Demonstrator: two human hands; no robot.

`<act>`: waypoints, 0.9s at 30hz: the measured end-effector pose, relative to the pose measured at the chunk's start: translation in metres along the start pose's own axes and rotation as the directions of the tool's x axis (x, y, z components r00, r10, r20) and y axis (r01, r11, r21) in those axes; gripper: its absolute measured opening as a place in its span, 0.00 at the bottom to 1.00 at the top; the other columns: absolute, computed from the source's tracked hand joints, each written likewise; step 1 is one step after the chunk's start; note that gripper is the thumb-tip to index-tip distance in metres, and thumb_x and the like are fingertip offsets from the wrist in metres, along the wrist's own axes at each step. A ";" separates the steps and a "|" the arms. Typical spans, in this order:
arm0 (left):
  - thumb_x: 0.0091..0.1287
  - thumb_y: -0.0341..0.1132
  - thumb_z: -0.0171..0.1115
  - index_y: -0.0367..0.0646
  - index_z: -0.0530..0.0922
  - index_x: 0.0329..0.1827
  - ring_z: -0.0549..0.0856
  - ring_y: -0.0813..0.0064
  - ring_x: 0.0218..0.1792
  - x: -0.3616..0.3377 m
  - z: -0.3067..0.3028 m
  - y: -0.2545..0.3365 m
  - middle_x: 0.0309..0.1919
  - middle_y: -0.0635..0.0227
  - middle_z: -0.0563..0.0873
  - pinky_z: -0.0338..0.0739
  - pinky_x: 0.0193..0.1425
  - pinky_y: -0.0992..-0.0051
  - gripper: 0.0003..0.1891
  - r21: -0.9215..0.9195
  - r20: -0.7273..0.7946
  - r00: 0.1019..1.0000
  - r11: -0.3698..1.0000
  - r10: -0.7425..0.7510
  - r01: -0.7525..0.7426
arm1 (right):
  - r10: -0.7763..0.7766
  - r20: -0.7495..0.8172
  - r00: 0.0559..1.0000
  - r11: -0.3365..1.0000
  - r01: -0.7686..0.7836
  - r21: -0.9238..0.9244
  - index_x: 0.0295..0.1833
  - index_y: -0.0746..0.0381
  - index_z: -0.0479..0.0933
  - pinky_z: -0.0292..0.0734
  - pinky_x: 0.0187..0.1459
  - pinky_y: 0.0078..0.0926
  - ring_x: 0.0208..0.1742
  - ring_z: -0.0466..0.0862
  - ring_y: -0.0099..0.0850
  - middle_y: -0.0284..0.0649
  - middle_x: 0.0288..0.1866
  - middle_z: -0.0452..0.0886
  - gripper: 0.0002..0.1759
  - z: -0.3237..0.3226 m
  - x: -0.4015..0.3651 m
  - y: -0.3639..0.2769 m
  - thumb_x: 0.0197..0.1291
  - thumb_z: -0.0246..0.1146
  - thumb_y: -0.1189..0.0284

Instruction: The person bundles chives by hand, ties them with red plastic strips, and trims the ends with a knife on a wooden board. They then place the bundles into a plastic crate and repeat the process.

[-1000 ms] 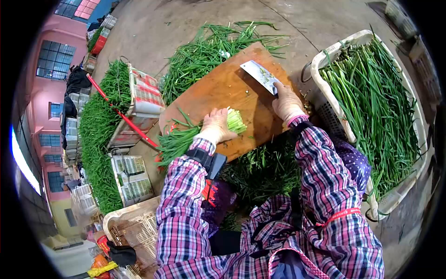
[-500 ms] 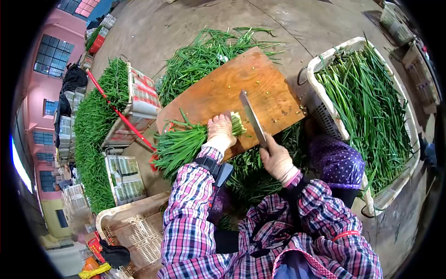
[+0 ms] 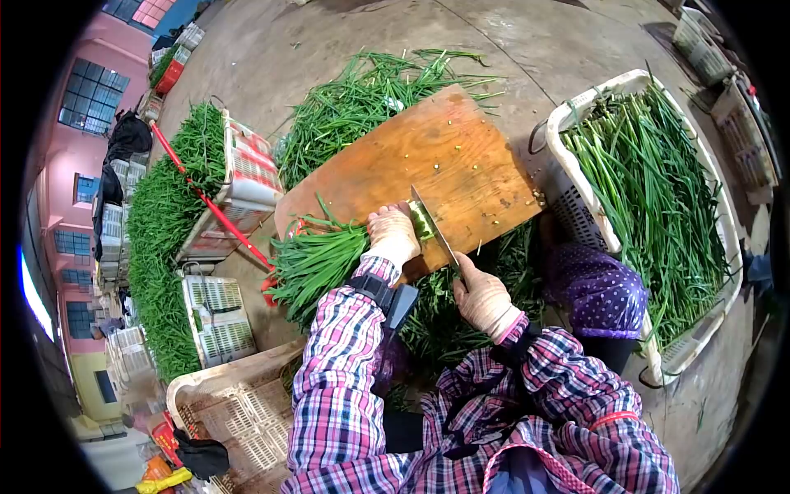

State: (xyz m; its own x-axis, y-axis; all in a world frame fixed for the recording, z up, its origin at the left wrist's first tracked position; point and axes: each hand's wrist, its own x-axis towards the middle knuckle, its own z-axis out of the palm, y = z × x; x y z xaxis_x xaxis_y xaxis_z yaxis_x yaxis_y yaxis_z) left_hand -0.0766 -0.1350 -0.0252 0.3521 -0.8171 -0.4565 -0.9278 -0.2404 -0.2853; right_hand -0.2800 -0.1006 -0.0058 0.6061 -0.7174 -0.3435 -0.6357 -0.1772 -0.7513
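My left hand (image 3: 392,234), in a pale glove, is closed around a bunch of chives (image 3: 321,259) and presses it on the wooden cutting board (image 3: 469,152). The leaves trail off to the left, and the pale cut ends show to the right of my fingers. In my right hand (image 3: 484,301), the fingers wrap the handle of a knife (image 3: 434,226). Its blade lies across the stem ends, right beside my left hand. Small cut bits are scattered on the board.
A white crate (image 3: 609,222) full of long greens stands at the right. Loose greens (image 3: 337,123) lie on the floor behind the board. Packed crates (image 3: 247,169) and a red pole (image 3: 206,202) are at the left, with a brown-stained crate (image 3: 239,412) nearer me.
The knife has moved left and down from beside the bunch onto its stem ends, my right hand moving slightly with it. My left hand keeps its hold on the chives.
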 end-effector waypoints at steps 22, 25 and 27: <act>0.47 0.38 0.66 0.39 0.70 0.53 0.75 0.59 0.53 -0.007 0.002 0.001 0.48 0.56 0.77 0.68 0.58 0.61 0.28 -0.129 -0.116 0.993 0.992 -0.003 -0.012 | 0.128 0.032 0.991 0.992 -0.128 0.018 0.55 0.65 0.67 0.74 0.46 0.47 0.44 0.81 0.53 0.58 0.38 0.81 0.19 0.036 0.093 -0.012 0.59 0.52 0.70; 0.47 0.38 0.68 0.41 0.69 0.52 0.76 0.59 0.52 -0.006 0.002 0.001 0.48 0.57 0.77 0.68 0.57 0.60 0.28 -0.155 -0.133 0.991 0.988 -0.017 -0.004 | 0.121 0.013 0.993 0.990 -0.121 0.074 0.52 0.67 0.68 0.72 0.50 0.46 0.48 0.79 0.53 0.60 0.40 0.80 0.17 0.031 0.095 -0.009 0.59 0.52 0.70; 0.45 0.39 0.69 0.42 0.69 0.51 0.76 0.59 0.54 -0.005 0.000 0.002 0.49 0.57 0.77 0.68 0.58 0.60 0.29 -0.160 -0.126 0.992 0.987 -0.011 -0.010 | 0.125 0.029 0.992 0.979 -0.128 0.158 0.51 0.67 0.68 0.72 0.51 0.46 0.48 0.79 0.54 0.62 0.41 0.80 0.17 0.025 0.093 -0.008 0.60 0.52 0.69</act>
State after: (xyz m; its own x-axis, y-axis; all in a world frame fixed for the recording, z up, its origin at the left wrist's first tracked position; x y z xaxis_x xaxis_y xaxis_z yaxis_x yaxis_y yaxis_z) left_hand -0.0801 -0.1311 -0.0234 0.3437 -0.8741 -0.3432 -0.9389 -0.3131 -0.1428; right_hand -0.2067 -0.1489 -0.0461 0.5356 -0.7138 -0.4513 -0.6243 0.0253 -0.7808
